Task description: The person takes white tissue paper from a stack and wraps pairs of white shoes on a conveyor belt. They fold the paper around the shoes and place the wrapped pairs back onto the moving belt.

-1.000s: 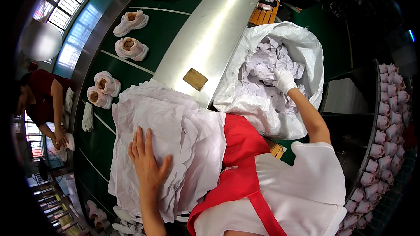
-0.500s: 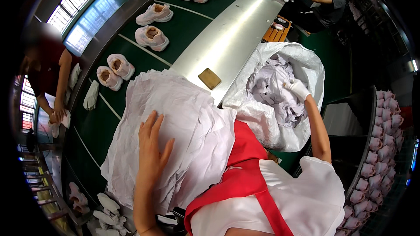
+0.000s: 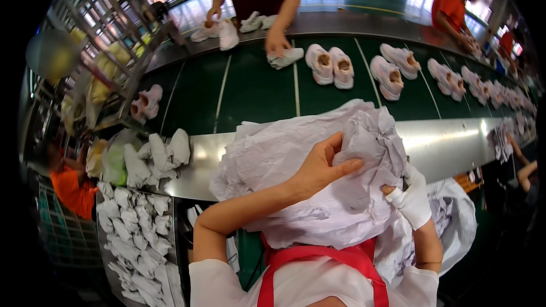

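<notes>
The bare left hand [image 3: 321, 167] has its grip closed on a wad of crumpled white paper [image 3: 372, 142], the thumb on the near side and the fingers on the far side. This wad sits at two o'clock on a broad stack of creased white paper sheets [image 3: 324, 216]. The white-gloved right hand [image 3: 412, 200], its thumb bare, bends in against the wad at about five o'clock; its fingers merge with the paper, so I cannot tell whether that grip is closed.

Under the stack runs a shiny metal surface [image 3: 441, 142]. From the stack, a white woven sack [image 3: 465, 222] with crumpled paper inside stands between three and four o'clock. Grey-white crumpled bundles [image 3: 136, 227] fill a tray between eight and nine. At twelve, pale pink-and-white shoes [image 3: 330, 68] stand on a green conveyor belt [image 3: 256, 91], near a co-worker's hand [image 3: 277, 41] touching another grey-white bundle [image 3: 285, 58].
</notes>
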Tool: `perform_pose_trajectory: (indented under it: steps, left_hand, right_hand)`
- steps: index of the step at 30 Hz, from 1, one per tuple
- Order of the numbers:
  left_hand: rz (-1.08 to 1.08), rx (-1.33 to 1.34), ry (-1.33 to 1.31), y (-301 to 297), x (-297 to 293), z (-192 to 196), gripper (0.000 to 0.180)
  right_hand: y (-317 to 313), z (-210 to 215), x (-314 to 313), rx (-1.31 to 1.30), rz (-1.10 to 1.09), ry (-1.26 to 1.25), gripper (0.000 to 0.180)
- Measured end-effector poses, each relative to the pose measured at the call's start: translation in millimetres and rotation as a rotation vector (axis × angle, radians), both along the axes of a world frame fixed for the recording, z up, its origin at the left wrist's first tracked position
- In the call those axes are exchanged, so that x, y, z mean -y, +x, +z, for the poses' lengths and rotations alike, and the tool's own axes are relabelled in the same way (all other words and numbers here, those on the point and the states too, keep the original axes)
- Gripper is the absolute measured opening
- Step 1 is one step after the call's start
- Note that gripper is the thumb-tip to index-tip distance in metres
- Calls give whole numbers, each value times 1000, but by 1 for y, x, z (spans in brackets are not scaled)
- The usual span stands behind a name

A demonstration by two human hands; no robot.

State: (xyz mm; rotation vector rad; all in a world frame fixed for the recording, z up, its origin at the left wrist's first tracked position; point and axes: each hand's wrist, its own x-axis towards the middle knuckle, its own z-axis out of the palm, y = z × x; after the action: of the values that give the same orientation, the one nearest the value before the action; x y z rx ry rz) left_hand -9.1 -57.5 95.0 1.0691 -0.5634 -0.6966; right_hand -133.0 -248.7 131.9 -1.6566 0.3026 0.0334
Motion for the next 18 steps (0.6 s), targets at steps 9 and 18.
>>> perform_pose_trajectory:
  steps: [9, 18]
  left_hand:
    - [-143, 243, 310, 1, -35, 13, 32]
    - [76, -11, 45, 17, -49, -15, 18]
  right_hand:
    - [53, -15, -14, 68, 248, 226, 122]
    - [57, -25, -1, -69, 88, 159, 72]
